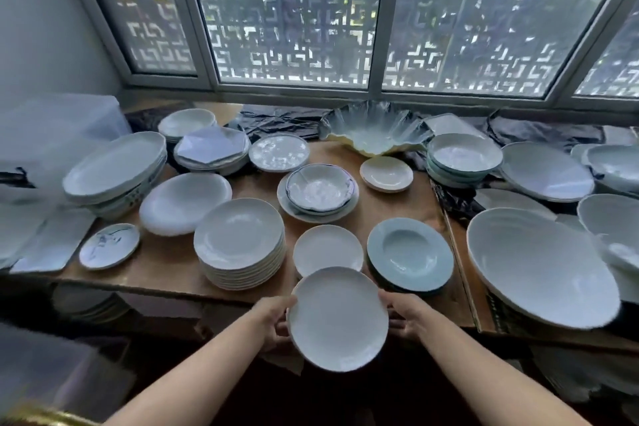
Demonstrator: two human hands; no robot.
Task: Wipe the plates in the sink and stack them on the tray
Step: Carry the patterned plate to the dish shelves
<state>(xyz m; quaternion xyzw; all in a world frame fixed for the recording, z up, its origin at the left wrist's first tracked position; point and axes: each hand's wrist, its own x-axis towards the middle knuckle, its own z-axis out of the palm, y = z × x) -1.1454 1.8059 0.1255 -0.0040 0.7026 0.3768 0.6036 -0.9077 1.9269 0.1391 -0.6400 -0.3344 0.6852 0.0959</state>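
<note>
The white plate (338, 318) was held level in the air, just off the near edge of the wooden table (166, 263), between both hands. The left hand (276, 322) gripped its left rim with curled fingers; the right hand (404, 316) gripped the right rim in the same manner. Directly beyond it, at the table's near edge, sat a matching white plate stack (327, 249), flanked by a tall stack of cream plates (240, 242) and a blue-green rimmed plate (409, 254). No sink or tray was visible; the matching stack appeared to be the destination.

Risk: the gap between the two flanking stacks was narrow. A tilted or off-centre descent could strike a neighbouring rim and chip it. A damp rim could slip from either grip, dropping the plate past the table edge.
</note>
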